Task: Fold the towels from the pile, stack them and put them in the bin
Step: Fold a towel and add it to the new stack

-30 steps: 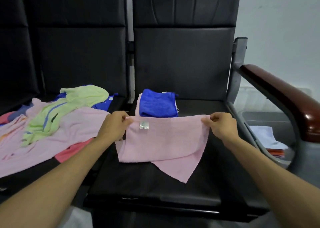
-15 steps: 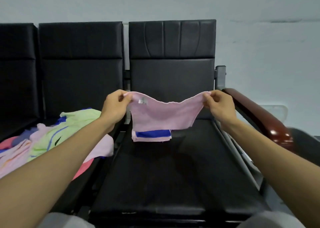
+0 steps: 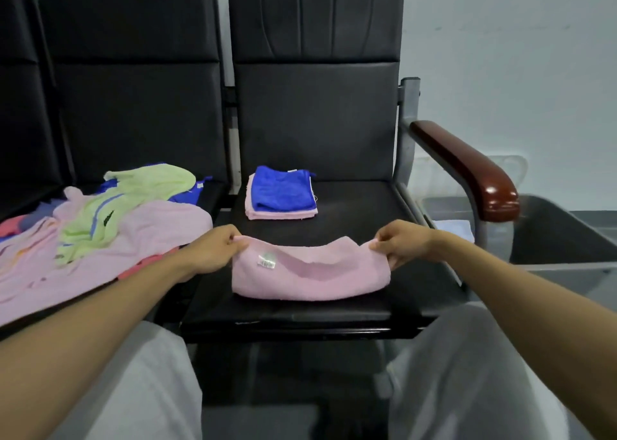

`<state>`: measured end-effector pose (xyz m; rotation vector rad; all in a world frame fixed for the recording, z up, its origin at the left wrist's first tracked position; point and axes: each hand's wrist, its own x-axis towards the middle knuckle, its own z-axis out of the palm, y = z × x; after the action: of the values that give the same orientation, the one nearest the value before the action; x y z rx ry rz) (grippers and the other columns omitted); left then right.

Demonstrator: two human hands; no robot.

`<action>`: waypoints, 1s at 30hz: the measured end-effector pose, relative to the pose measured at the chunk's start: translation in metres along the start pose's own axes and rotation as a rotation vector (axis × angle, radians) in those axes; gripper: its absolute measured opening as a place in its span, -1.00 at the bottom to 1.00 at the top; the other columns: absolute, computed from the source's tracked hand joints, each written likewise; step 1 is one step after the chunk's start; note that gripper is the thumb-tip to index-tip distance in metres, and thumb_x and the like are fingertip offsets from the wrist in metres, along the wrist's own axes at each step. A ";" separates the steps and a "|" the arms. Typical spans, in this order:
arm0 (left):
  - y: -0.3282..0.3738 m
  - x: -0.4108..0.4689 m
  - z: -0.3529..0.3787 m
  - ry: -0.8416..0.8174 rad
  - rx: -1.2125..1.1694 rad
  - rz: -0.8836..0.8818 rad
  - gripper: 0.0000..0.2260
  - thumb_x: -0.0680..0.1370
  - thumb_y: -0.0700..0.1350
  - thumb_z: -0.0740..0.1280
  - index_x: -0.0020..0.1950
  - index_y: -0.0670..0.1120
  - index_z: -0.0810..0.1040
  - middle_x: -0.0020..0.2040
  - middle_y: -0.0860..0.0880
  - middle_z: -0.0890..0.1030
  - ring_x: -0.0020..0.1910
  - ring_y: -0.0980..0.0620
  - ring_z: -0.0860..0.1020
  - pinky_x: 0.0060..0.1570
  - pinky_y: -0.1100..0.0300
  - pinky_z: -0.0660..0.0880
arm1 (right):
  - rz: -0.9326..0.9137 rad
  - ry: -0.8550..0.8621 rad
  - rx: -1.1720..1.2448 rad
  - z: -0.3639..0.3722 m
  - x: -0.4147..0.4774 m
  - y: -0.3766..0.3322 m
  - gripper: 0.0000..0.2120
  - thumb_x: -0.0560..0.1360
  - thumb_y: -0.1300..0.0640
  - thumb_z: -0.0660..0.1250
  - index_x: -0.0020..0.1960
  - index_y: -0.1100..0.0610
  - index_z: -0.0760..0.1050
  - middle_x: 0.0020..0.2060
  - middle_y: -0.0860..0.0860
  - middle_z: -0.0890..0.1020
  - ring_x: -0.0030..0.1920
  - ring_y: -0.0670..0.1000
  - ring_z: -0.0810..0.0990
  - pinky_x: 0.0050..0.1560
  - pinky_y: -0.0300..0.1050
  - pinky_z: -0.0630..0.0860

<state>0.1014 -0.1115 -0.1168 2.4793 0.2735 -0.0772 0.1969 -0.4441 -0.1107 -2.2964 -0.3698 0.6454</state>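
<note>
Hands reach forward side by side over a black chair seat (image 3: pixel 367 212). The left hand (image 3: pixel 213 249) pinches the upper left corner of a pink towel (image 3: pixel 310 274), fingers and thumb clenched on the cloth; the right hand (image 3: pixel 404 244) pinches the upper right corner likewise. The towel lies doubled on the seat's front, top edge sagging between them. A pale wall (image 3: pixel 517 55) backs the chairs (image 3: pixel 317 105). A grey bin (image 3: pixel 561 236) stands right of the wooden armrest (image 3: pixel 467 169). A loose pile (image 3: pixel 110 226) of towels covers the neighbouring left seat (image 3: pixel 215 195). A folded stack (image 3: pixel 282 192), blue on pink, sits behind the held towel, apart from it.
</note>
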 end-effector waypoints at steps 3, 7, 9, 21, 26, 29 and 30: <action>-0.008 0.004 0.013 -0.058 -0.039 -0.048 -0.89 0.61 -0.07 0.26 -0.04 -0.08 0.49 -0.09 -0.09 0.57 -0.19 0.03 0.53 -0.22 0.18 0.46 | 0.076 -0.091 0.013 0.006 0.003 0.010 -0.82 0.63 0.15 0.22 -0.08 0.21 0.50 -0.35 0.09 0.63 -0.39 -0.02 0.65 -0.30 -0.15 0.61; -0.010 0.020 0.013 -0.080 -0.163 -0.074 -0.87 0.63 -0.12 0.23 0.05 -0.18 0.48 -0.04 -0.20 0.58 -0.21 -0.04 0.56 -0.33 0.17 0.54 | 0.059 -0.015 -0.003 0.006 0.016 0.010 -0.80 0.62 0.18 0.22 0.03 0.32 0.51 -0.26 0.17 0.60 -0.38 0.01 0.62 -0.38 -0.15 0.60; -0.010 0.033 0.011 -0.067 -0.168 -0.079 -0.88 0.63 -0.13 0.22 0.06 -0.17 0.46 -0.02 -0.21 0.58 -0.18 -0.06 0.57 -0.32 0.14 0.54 | 0.040 0.058 -0.027 0.005 0.028 0.010 -0.80 0.61 0.20 0.22 0.07 0.35 0.51 -0.17 0.20 0.59 -0.30 0.05 0.62 -0.41 -0.17 0.59; -0.031 0.109 0.037 0.017 0.031 -0.173 -0.90 0.59 -0.06 0.27 -0.02 -0.07 0.49 -0.20 -0.09 0.59 -0.37 -0.01 0.52 -0.39 0.17 0.40 | 0.081 0.225 -0.177 0.008 0.113 0.019 -0.87 0.58 0.13 0.26 -0.03 0.19 0.50 -0.34 0.10 0.58 -0.45 0.00 0.59 -0.49 -0.22 0.54; -0.029 0.117 0.042 -0.009 0.320 -0.104 -0.82 0.52 -0.04 0.31 0.10 -0.01 0.43 0.10 -0.02 0.52 -0.01 0.02 0.54 -0.02 0.09 0.50 | 0.041 0.208 -0.261 0.017 0.124 0.032 -0.79 0.54 0.06 0.32 0.13 0.10 0.44 -0.03 0.03 0.56 -0.30 -0.03 0.55 -0.51 -0.29 0.43; -0.029 0.120 0.042 -0.047 0.416 -0.098 -0.74 0.51 0.07 0.35 0.12 0.02 0.41 0.14 -0.02 0.44 0.03 0.01 0.51 0.11 0.02 0.50 | 0.007 0.172 -0.347 0.020 0.128 0.030 -0.65 0.53 0.02 0.33 0.28 0.07 0.44 0.10 0.03 0.53 -0.02 0.00 0.50 -0.13 -0.23 0.44; -0.028 0.119 0.042 -0.070 0.421 -0.102 -0.76 0.50 0.08 0.36 0.06 0.02 0.42 0.10 -0.02 0.45 -0.01 0.02 0.51 0.06 0.06 0.50 | 0.001 0.154 -0.380 0.021 0.129 0.029 -0.66 0.52 0.01 0.34 0.26 0.07 0.47 0.11 0.03 0.54 0.02 0.00 0.48 -0.04 -0.20 0.40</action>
<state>0.2124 -0.0940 -0.1811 2.8704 0.3871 -0.2907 0.2954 -0.3972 -0.1881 -2.6869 -0.4492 0.4207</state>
